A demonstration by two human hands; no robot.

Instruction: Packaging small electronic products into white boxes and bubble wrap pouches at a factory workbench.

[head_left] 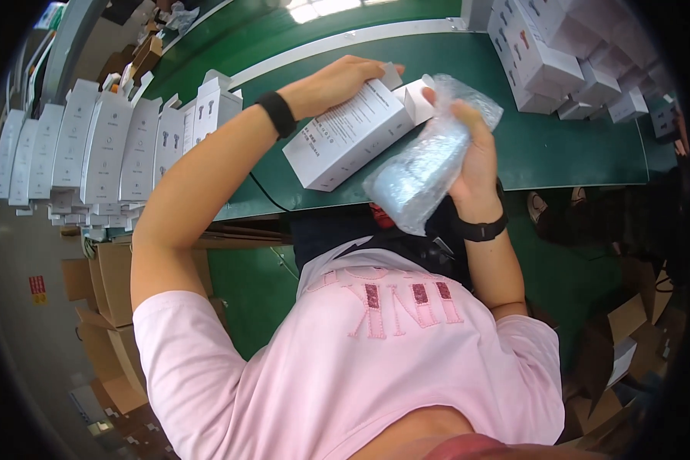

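Note:
A white carton [353,138] lies at a slant on the green table, its flaps standing open at the far right end. My left hand [349,83] grips the carton's far side near that open end, with the fingertips partly hidden behind a flap. Beside the opening, my right hand [475,157] holds a bubble-wrapped package [422,172], thumb and fingers closed around the clear wrap. What lies inside the wrap cannot be made out. The package hangs over the table's near edge, its upper part close to the carton's flaps.
Several white cartons [107,146] stand in rows on the left, some with raised flaps. More white cartons [548,69] are stacked at the far right of the table [575,157]. Brown cardboard boxes [115,284] sit below on the left. Another person's feet [538,205] show at the right.

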